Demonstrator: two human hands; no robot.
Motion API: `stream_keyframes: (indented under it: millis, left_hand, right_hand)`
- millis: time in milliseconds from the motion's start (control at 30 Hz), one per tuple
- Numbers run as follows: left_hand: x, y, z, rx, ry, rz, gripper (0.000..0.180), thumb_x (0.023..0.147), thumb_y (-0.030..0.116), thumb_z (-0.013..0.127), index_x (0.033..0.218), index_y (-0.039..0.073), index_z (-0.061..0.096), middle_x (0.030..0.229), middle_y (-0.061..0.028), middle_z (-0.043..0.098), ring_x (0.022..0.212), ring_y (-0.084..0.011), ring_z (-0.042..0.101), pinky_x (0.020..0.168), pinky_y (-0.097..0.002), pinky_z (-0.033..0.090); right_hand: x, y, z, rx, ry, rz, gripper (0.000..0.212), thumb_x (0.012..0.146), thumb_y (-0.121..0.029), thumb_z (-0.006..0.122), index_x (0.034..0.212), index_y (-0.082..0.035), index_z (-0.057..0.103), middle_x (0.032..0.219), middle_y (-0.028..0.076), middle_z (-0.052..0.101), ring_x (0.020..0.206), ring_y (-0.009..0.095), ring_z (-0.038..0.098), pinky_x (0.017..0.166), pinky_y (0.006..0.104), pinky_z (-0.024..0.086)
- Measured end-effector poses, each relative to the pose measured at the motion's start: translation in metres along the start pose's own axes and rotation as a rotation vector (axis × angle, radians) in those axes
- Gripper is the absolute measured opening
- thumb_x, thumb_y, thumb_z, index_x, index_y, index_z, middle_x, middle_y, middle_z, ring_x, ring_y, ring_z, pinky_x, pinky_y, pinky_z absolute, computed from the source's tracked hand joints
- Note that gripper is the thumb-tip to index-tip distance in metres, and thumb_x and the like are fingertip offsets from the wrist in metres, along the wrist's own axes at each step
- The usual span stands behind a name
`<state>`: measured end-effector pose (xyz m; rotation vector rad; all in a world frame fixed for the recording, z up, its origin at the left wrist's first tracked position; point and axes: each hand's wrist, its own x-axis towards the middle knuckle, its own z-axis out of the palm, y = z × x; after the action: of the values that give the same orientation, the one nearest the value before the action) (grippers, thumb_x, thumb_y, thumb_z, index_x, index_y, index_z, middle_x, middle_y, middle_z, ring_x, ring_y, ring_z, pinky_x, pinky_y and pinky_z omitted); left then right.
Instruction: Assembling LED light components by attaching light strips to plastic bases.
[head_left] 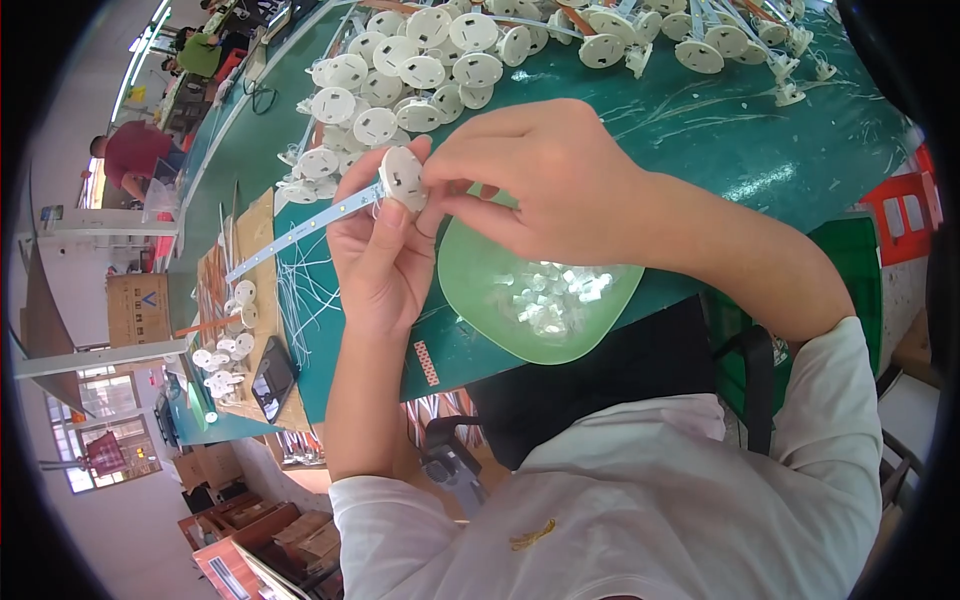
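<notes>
My left hand [372, 275] grips a white round disc [404, 182] with small dark slots in its face, held up over the bench. A narrow pale LED strip [300, 234] runs from behind the disc toward the lower left, dotted with small yellowish chips. At the disc's right edge, my right hand [560, 180] has its fingers pinched together; whatever they hold is hidden. Partly under the right hand sits a light green bowl [462, 290] with many small clear, shiny pieces [552, 302] in it.
A big heap of similar white discs [420, 70] covers the far side of the green bench [690, 130]. White wires [303, 283], a phone-like dark device [271, 380] and more discs [228, 350] lie left. A red plastic stool [897, 215] stands right. Other people are at the far left.
</notes>
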<state>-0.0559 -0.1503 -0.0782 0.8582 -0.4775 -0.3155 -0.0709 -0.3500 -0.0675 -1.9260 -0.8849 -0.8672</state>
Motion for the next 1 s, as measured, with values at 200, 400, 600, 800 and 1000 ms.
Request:
stream_keyframes:
  millis: [200, 400, 600, 800, 1000]
  left_hand:
    - [-0.0001, 0.0009, 0.0007, -0.009, -0.069, -0.006, 0.047, 0.092, 0.004, 0.063, 0.134, -0.003, 0.043, 0.137, -0.0274, 0.049, 0.119, -0.0314, 0.058, 0.105, -0.046, 0.048]
    - [-0.001, 0.0015, 0.0018, 0.033, -0.052, -0.01, 0.05, 0.091, 0.007, 0.065, 0.134, -0.003, 0.043, 0.137, -0.0286, 0.049, 0.122, -0.0315, 0.056, 0.105, -0.046, 0.047]
    - [-0.0014, 0.0031, -0.0011, 0.011, -0.072, -0.026, 0.05, 0.092, 0.01, 0.065, 0.135, -0.002, 0.043, 0.137, -0.0283, 0.049, 0.125, -0.0319, 0.054, 0.109, -0.0478, 0.043]
    - [-0.0014, 0.0036, -0.0012, -0.011, -0.081, -0.022, 0.05, 0.091, 0.01, 0.065, 0.135, -0.001, 0.043, 0.136, -0.0272, 0.05, 0.127, -0.0323, 0.053, 0.108, -0.0487, 0.043]
    - [-0.0018, 0.0027, -0.0018, 0.038, -0.038, 0.047, 0.05, 0.09, 0.009, 0.066, 0.135, 0.002, 0.045, 0.135, -0.0254, 0.052, 0.125, -0.0311, 0.054, 0.107, -0.0479, 0.044]
  right_hand:
    - [-0.001, 0.0011, -0.0002, -0.03, 0.027, -0.027, 0.021, 0.068, -0.005, 0.078, 0.086, -0.007, 0.069, 0.085, 0.007, 0.07, 0.069, 0.024, 0.068, 0.058, 0.0315, 0.054]
    - [-0.0009, -0.0003, 0.001, -0.038, 0.111, -0.087, 0.019, 0.068, -0.006, 0.08, 0.084, -0.007, 0.071, 0.083, 0.007, 0.07, 0.069, 0.025, 0.067, 0.058, 0.0318, 0.054]
    - [-0.0037, 0.0042, 0.0035, -0.09, 0.129, -0.151, 0.019, 0.065, -0.005, 0.078, 0.083, -0.007, 0.071, 0.081, 0.005, 0.068, 0.068, 0.022, 0.064, 0.056, 0.0317, 0.051]
    - [-0.0024, 0.0028, 0.002, -0.079, 0.135, -0.169, 0.02, 0.065, -0.003, 0.077, 0.084, -0.006, 0.07, 0.08, 0.004, 0.065, 0.068, 0.022, 0.062, 0.056, 0.0307, 0.049]
    - [0.0009, 0.0035, 0.0066, -0.06, 0.197, -0.2, 0.021, 0.067, -0.001, 0.073, 0.087, -0.003, 0.064, 0.082, 0.006, 0.064, 0.066, 0.024, 0.061, 0.056, 0.0326, 0.05]
